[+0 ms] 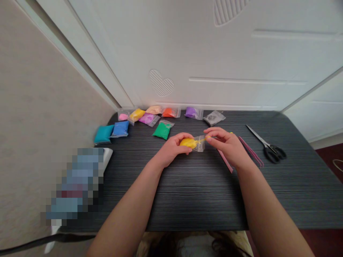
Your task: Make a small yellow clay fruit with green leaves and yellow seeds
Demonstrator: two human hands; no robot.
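My left hand (178, 145) is closed around a small clear bag of yellow modelling clay (188, 143), its mouth facing right. A thin yellow strand stretches from the bag's mouth to my right hand (221, 142), whose thumb and fingers pinch the end of that clay. Beneath and beside my right hand lie a pink strip (225, 161) and a pair of thin pink tools (251, 151), partly hidden by the hand. Just beyond the left hand sits a bag of green clay (163, 129).
Along the back edge lie several clay bags, among them orange (169, 112), purple (191, 112), grey (213, 117) and blue (120, 128). Black-handled scissors (268, 145) rest at the right. A blurred-out device (77, 182) stands at the left edge. A white panel (171, 53) rises behind the dark table (198, 200).
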